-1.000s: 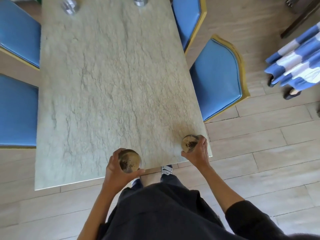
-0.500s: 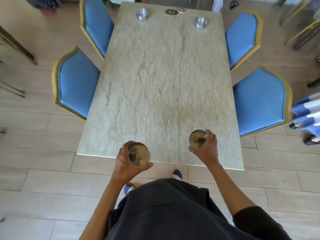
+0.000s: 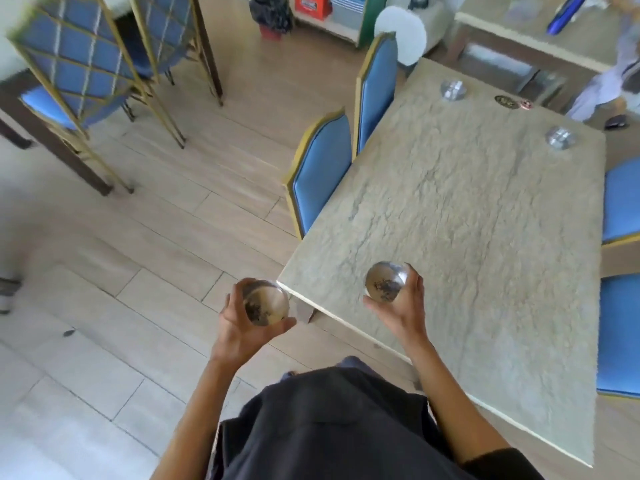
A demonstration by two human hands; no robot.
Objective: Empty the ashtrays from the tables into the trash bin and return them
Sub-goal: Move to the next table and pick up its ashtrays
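My left hand (image 3: 242,327) grips a round metal ashtray (image 3: 265,301) with dark ash inside, held over the floor just off the table's near-left corner. A second ashy metal ashtray (image 3: 384,281) is held in my right hand (image 3: 403,306) above the stone table (image 3: 485,220). Two more metal ashtrays stand at the table's far end, one (image 3: 453,90) on the left side and one (image 3: 560,137) on the right. A red bin with a black bag (image 3: 271,16) stands far off across the floor.
Blue chairs (image 3: 322,174) with gold frames line the table's left and right sides. More chairs (image 3: 79,71) and a dark table stand at the upper left. Wood-look floor lies open between them. A person's legs (image 3: 606,95) show at the upper right.
The view has swung left, so the table now sits to the right. Both hands have lifted their ashtrays off the table edge, the left one now clear of the tabletop.
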